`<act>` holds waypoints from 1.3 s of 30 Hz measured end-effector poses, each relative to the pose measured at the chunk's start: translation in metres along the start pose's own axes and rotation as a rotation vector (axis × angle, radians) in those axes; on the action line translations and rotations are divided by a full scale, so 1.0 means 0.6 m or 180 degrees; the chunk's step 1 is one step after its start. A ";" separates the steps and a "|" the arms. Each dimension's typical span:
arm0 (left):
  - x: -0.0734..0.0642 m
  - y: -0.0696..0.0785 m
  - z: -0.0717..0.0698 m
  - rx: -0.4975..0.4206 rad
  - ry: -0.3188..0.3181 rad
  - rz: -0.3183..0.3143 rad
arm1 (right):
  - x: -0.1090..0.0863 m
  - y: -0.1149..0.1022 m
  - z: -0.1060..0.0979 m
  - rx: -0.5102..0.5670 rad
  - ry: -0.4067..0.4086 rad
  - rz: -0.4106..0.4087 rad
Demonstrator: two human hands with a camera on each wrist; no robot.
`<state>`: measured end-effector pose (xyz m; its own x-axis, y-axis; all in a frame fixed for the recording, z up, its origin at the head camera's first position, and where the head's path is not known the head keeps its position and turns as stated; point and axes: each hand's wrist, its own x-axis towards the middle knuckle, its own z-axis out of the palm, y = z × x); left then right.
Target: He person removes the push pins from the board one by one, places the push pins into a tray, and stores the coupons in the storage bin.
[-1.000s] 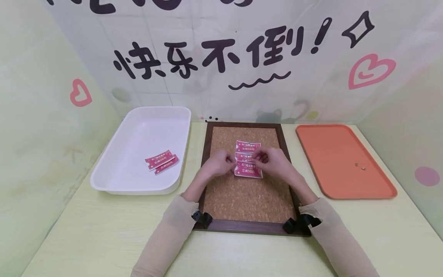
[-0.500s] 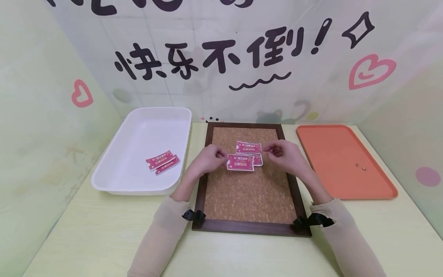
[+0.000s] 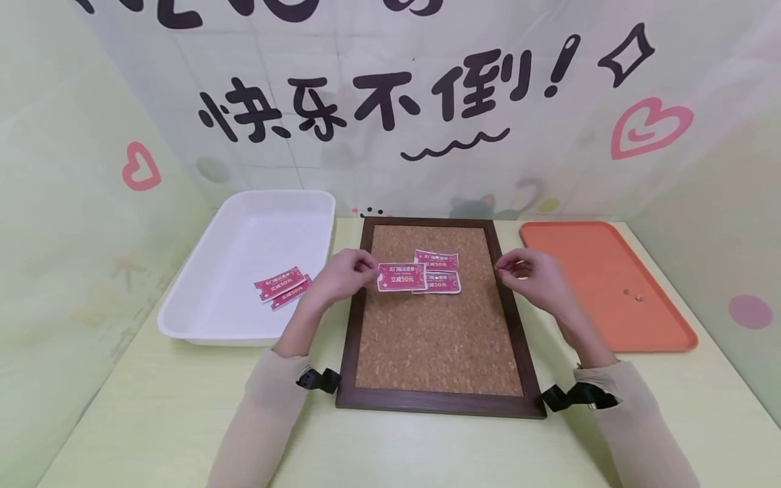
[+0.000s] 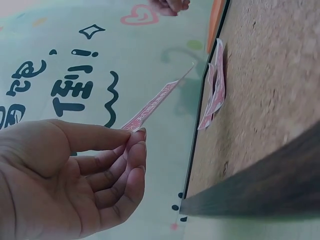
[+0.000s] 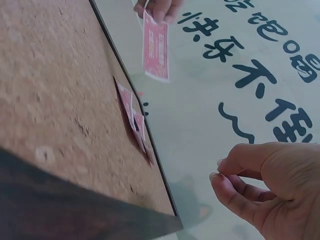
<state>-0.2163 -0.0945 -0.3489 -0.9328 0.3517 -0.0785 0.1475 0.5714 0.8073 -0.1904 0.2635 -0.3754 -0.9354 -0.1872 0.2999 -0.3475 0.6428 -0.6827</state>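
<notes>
In the head view my left hand (image 3: 348, 274) pinches a pink-and-white coupon (image 3: 401, 277) by its left end, above the left side of a framed corkboard (image 3: 439, 352). The left wrist view shows this coupon (image 4: 155, 107) nearly edge-on between thumb and fingers. Two more coupons stay on the cork, an upper one (image 3: 436, 258) and a lower one (image 3: 445, 282), partly covered by the held one. Over the board's right edge, my right hand (image 3: 533, 274) brings thumb and index fingertip together around a tiny thumbtack (image 5: 220, 172), barely visible in the right wrist view.
A white tray (image 3: 250, 230) stands left of the board, with two overlapping coupons (image 3: 281, 285) inside. On the right lies an orange tray (image 3: 586, 271) bearing two small shiny thumbtacks (image 3: 638, 298). A printed wall sheet (image 3: 366, 176) rises behind them.
My left hand has drawn the coupon leftward from the front of the lower pinned one. The right hand has moved away from the coupons to the right, over the frame's edge.
</notes>
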 end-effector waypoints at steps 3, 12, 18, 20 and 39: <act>-0.005 -0.006 -0.014 -0.0048 -0.0001 -0.0020 | -0.009 0.010 -0.015 0.0003 0.0039 0.0058; -0.023 -0.036 -0.070 -0.0050 0.0221 0.0022 | -0.031 0.036 -0.052 -0.0026 0.0149 0.0226; -0.041 -0.057 -0.101 0.0090 0.0360 -0.0136 | -0.043 0.047 -0.071 -0.0122 0.0240 0.0285; -0.046 -0.063 -0.109 0.0127 0.0392 -0.0181 | -0.047 0.051 -0.078 -0.0179 0.0288 0.0278; -0.096 -0.140 -0.180 0.0233 0.0530 -0.0355 | -0.085 0.120 -0.153 -0.0642 0.0566 0.0796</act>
<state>-0.2104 -0.2425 -0.3490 -0.9853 0.1592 -0.0624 0.0580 0.6545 0.7539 -0.1618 0.3874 -0.3785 -0.9577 0.1149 0.2638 -0.0733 0.7892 -0.6097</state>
